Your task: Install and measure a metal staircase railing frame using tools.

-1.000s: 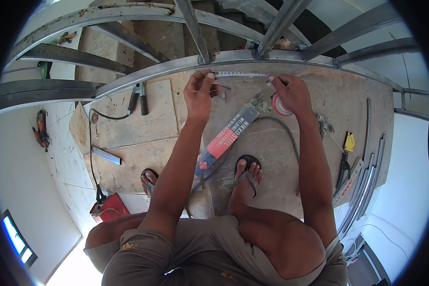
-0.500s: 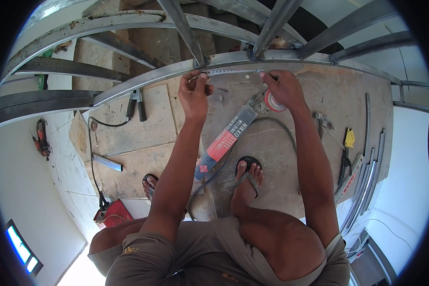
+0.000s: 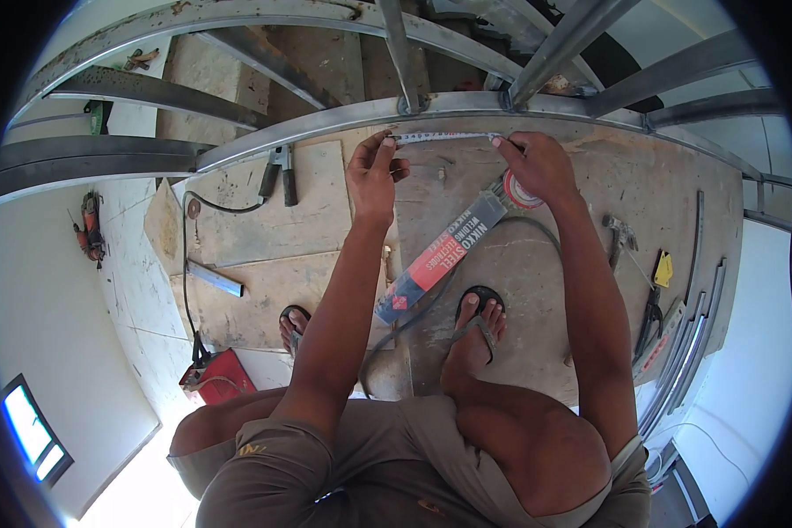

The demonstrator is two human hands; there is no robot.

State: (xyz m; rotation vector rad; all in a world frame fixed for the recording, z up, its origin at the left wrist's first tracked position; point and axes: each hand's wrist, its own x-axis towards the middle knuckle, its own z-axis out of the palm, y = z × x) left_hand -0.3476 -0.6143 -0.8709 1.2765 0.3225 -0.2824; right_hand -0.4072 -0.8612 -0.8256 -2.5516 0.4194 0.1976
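Note:
A white measuring tape blade [image 3: 444, 136] is stretched between my hands, just on the near side of the curved metal rail [image 3: 466, 104]. My left hand [image 3: 374, 180] pinches its left end between thumb and fingers. At the other end, my right hand [image 3: 541, 167] grips the blade with closed fingers. Partly covered by the right hand is a round red-and-white disc [image 3: 523, 192]; whether the hand touches it I cannot tell. Below lies a long blue-and-red welding electrode box [image 3: 440, 260], slanted on the board, with rods showing at its upper end.
Metal bars [image 3: 399, 53] rise from the rail. Clamp pliers [image 3: 279, 176] lie at left, near a short metal tube [image 3: 216, 278] and a red box [image 3: 229, 374]. At right are a hammer [image 3: 620, 238], a yellow tool [image 3: 663, 269], a black electrode holder [image 3: 649, 317] and metal strips [image 3: 691, 343].
The whole view has shifted, so the rail and floor things appear farther right. Both hands still hold the tape blade stretched along the rail.

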